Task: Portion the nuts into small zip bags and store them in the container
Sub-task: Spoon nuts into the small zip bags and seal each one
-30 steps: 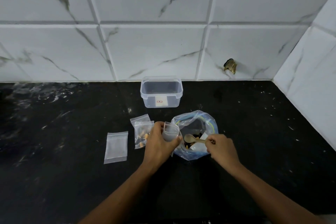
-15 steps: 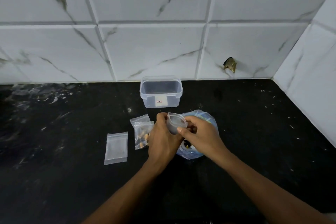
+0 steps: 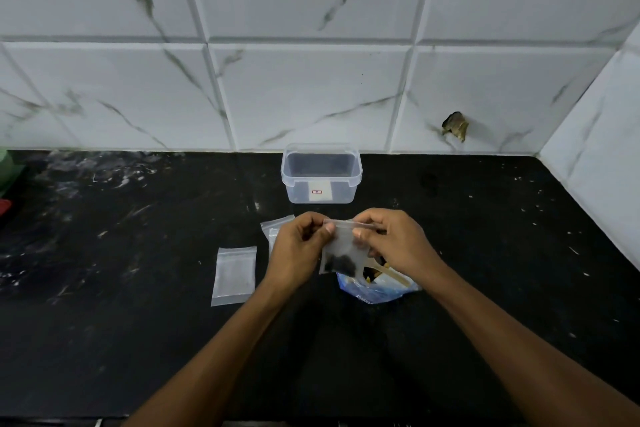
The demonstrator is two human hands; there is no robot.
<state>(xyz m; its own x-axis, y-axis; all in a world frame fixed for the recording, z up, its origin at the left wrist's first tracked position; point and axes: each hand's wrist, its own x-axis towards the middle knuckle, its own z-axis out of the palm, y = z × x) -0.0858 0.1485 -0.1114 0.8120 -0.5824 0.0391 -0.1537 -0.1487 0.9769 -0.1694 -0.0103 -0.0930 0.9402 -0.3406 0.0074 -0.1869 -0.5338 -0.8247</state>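
Two hands, left hand (image 3: 298, 246) and right hand (image 3: 391, 242), pinch one zip bag (image 3: 341, 246).

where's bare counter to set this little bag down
Bare counter lies left of the flat empty bag and right of the big nut bag, toward the side wall. It is crowded between the container and both hands, left, right.

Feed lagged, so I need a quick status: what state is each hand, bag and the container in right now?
left hand: pinches the held zip bag's top edge
right hand: pinches the same top edge
held zip bag: lifted, dark nuts at bottom
flat zip bag: lying flat, looks empty
large nut bag: open, wooden spoon inside
container: open, no lid on, looks empty
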